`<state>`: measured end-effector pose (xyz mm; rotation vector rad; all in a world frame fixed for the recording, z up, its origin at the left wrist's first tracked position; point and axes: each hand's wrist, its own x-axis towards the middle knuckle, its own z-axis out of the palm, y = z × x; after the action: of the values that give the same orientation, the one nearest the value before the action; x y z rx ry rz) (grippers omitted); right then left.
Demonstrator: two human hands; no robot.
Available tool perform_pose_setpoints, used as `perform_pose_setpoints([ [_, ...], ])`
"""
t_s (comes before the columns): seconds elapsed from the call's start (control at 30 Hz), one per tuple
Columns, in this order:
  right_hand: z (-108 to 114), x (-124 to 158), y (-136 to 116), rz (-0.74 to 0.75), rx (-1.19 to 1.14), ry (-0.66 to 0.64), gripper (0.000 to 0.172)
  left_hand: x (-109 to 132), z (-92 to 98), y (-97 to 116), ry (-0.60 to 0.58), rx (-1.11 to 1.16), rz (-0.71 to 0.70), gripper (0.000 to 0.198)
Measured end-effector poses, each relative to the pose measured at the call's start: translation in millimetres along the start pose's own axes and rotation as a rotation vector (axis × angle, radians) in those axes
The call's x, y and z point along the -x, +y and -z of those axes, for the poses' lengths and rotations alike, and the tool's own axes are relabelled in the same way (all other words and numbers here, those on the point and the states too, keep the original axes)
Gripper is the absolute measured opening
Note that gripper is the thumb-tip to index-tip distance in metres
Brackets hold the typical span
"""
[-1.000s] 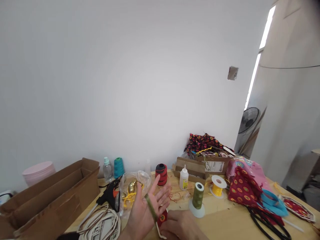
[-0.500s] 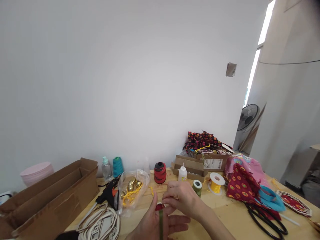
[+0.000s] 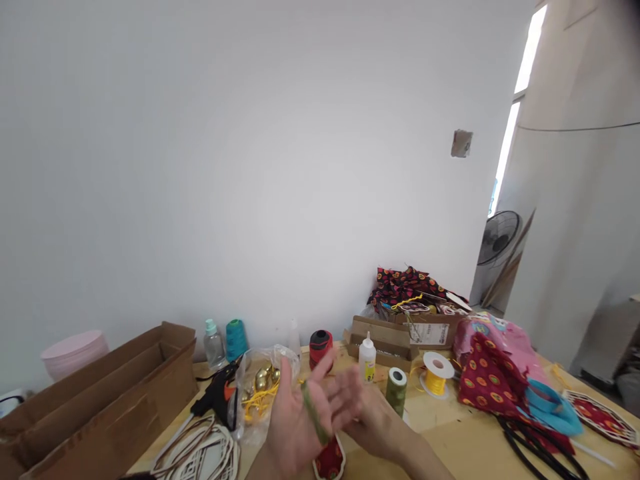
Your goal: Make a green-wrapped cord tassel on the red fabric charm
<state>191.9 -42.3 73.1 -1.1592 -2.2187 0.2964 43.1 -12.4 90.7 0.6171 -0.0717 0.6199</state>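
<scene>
My left hand (image 3: 293, 430) is raised palm up over the table, thumb and fingers stretched out. Across its palm runs a band of green thread (image 3: 314, 415), wound round the hand. My right hand (image 3: 377, 423) meets the left fingertips from the right; its own fingers are blurred and partly hidden behind them, so their grip does not show. Under the hands lies a red patterned fabric piece with a pale frame (image 3: 330, 461), partly covered. A spool of green thread (image 3: 397, 392) stands just beyond my right wrist, near a white glue bottle (image 3: 367, 360).
At left are a long cardboard box (image 3: 115, 393), a black glue gun (image 3: 217, 397), pale cut-out frames (image 3: 200, 453) and a plastic bag of gold bells (image 3: 263, 380). A red thread spool (image 3: 321, 348) stands behind; a yellow cord spool (image 3: 437, 375) and dark red cloth (image 3: 493, 373) lie right.
My left hand has turned and tilted, its thumb now pointing up. My right hand has moved from above the left index finger to behind the fingertips. More of the framed fabric piece shows.
</scene>
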Motion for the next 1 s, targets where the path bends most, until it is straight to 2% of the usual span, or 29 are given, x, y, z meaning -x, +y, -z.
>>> perform_pose_setpoints([
  [0.13, -1.9, 7.2, 3.3, 0.011, 0.196, -0.018, 0.021, -24.1, 21.0, 7.0, 0.112, 0.098, -0.184, 0.074],
  [0.27, 3.2, 8.9, 6.4, 0.041, 0.333, 0.000, 0.022, -34.5, 30.4, 0.2, 0.211, 0.094, -0.230, 0.072],
  [0.47, 8.5, 17.2, 8.9, 0.046, 0.334, 0.061, 0.025, -33.6, 21.9, -12.9, 0.323, -0.028, -0.227, 0.044],
  [0.6, 7.6, 31.6, 15.0, -0.009, 0.294, 0.118, 0.021, -28.4, 6.4, -12.2, 0.368, -0.070, -0.276, 0.033],
  [0.7, 4.9, 42.4, 18.4, -0.030, 0.253, 0.198, 0.021, -24.0, -7.5, -14.3, 0.355, -0.060, -0.285, 0.032],
  [0.77, 2.9, 48.2, 18.8, -0.021, 0.228, 0.254, 0.022, -20.5, -11.9, -19.6, 0.314, -0.038, -0.234, 0.037],
  [0.9, 4.9, 54.3, 15.3, -0.010, 0.180, 0.384, 0.022, -11.3, -6.7, -36.8, 0.214, -0.038, -0.076, 0.051],
  [1.0, 14.0, 51.7, 13.1, -0.029, 0.177, 0.394, 0.021, -5.5, -3.2, -47.5, 0.176, -0.087, -0.035, 0.055],
])
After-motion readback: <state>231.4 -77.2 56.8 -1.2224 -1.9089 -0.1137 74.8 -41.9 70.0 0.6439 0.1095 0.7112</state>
